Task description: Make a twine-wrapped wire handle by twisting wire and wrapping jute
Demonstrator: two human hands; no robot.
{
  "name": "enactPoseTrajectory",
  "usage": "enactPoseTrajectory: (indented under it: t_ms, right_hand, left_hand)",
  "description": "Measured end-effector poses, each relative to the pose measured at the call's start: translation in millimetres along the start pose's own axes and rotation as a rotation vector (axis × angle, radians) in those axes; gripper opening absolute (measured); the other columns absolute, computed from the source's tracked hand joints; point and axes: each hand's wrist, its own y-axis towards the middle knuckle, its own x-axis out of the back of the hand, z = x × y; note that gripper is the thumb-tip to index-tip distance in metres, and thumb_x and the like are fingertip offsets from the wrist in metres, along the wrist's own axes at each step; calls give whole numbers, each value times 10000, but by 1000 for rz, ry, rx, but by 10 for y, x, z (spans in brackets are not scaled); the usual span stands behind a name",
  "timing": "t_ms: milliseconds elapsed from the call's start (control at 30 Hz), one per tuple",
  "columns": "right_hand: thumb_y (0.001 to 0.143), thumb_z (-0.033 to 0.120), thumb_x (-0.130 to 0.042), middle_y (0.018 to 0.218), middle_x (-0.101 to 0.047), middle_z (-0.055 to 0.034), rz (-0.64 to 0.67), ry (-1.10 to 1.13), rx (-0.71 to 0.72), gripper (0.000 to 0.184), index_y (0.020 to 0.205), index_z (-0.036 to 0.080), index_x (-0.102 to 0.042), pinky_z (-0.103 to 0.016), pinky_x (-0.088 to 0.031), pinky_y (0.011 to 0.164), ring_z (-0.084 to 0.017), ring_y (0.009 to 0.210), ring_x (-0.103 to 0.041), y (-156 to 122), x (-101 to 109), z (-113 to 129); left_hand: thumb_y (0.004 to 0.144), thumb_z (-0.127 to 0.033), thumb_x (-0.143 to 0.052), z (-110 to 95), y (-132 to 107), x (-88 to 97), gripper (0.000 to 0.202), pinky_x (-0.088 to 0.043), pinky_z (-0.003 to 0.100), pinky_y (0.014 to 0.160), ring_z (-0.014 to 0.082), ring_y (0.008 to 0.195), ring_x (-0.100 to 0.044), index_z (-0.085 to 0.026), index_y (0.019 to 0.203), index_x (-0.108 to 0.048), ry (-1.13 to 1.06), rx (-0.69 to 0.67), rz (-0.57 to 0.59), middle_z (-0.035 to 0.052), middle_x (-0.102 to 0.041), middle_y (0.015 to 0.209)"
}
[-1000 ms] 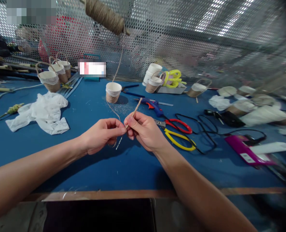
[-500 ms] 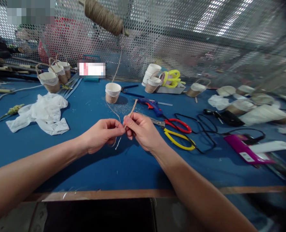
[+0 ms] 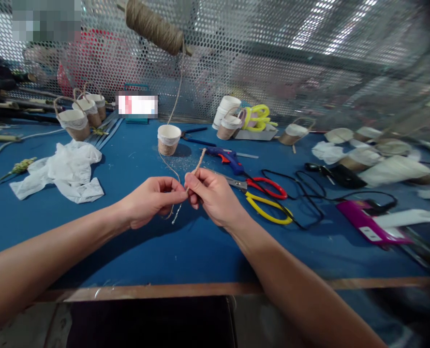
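My left hand (image 3: pixel 160 199) is closed, pinching thin brown twine (image 3: pixel 170 166) between thumb and fingertips. My right hand (image 3: pixel 211 195) meets it fingertip to fingertip, closed on a slim stem wrapped in twine (image 3: pixel 200 161). The wrapped end points up and away, while a thin, shiny unwrapped end (image 3: pixel 177 214) sticks out below the fingers. From a spool of twine (image 3: pixel 154 26) hanging above, the strand drops behind a small white-lined cup (image 3: pixel 169 139) and reappears in front of it, leading to my left hand. My fingers hide the spot where strand and stem meet.
Right of my hands lie a blue glue gun (image 3: pixel 227 159), scissors with red and yellow handles (image 3: pixel 269 208) and a purple power strip (image 3: pixel 363 222). White cloth (image 3: pixel 60 171) and several handled cups (image 3: pixel 73 124) are at left. A perforated metal panel (image 3: pixel 215 63) stands behind the blue table (image 3: pixel 127 261).
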Motion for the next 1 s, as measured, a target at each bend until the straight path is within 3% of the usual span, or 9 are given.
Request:
enactPoseTrajectory:
  t_ms: [367, 1000]
  right_hand:
    - [749, 421, -582, 463, -457, 61, -12, -43, 29, 300, 631, 164, -481, -164, -362, 362, -45, 399, -423, -14, 8, 28]
    - [747, 406, -585, 502, -472, 59, -22, -38, 51, 289, 627, 166, -477, -165, -356, 364, -39, 401, -417, -17, -28, 25]
  left_hand:
    - [674, -251, -659, 0, 4, 22, 219, -118, 199, 412, 7, 405, -240, -121, 626, -489, -51, 50, 38, -61, -392, 526]
    - [637, -259, -688, 10, 20, 14, 240, -143, 194, 400, 10, 400, -258, -123, 594, -495, -66, 13, -1, -61, -398, 502]
